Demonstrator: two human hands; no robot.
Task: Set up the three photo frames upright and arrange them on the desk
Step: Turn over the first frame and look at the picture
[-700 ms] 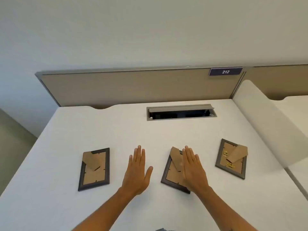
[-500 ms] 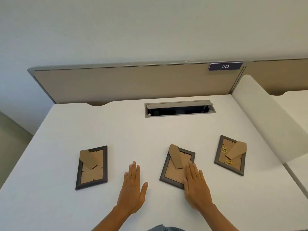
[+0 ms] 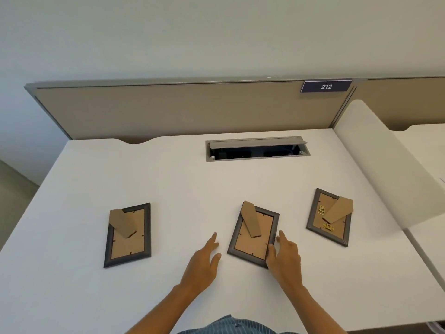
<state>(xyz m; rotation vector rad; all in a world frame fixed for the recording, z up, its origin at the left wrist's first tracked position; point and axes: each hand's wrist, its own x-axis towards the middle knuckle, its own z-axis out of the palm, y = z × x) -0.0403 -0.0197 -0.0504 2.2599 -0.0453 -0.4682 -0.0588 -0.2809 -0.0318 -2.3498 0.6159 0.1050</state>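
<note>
right hand [image 3: 285,255] gripping mid frame [image 3: 253,233] edge, left hand [image 3: 204,261] open beside it

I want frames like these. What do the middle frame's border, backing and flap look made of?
Middle frame: the border looks like dark grey matte wood or plastic, which one I cannot tell. The backing and stand flap look like brown fibreboard or cardboard, dull and uncoated.

Person, head view: two bare forearms and hands, striped garment at bottom edge.
Left hand [image 3: 203,262] and right hand [image 3: 286,257] without rings, watch or gloves; forearms uncovered, no sleeves showing. Blue shirt [image 3: 228,326] with fine pale vertical pinstripes, only a small part visible.
</note>
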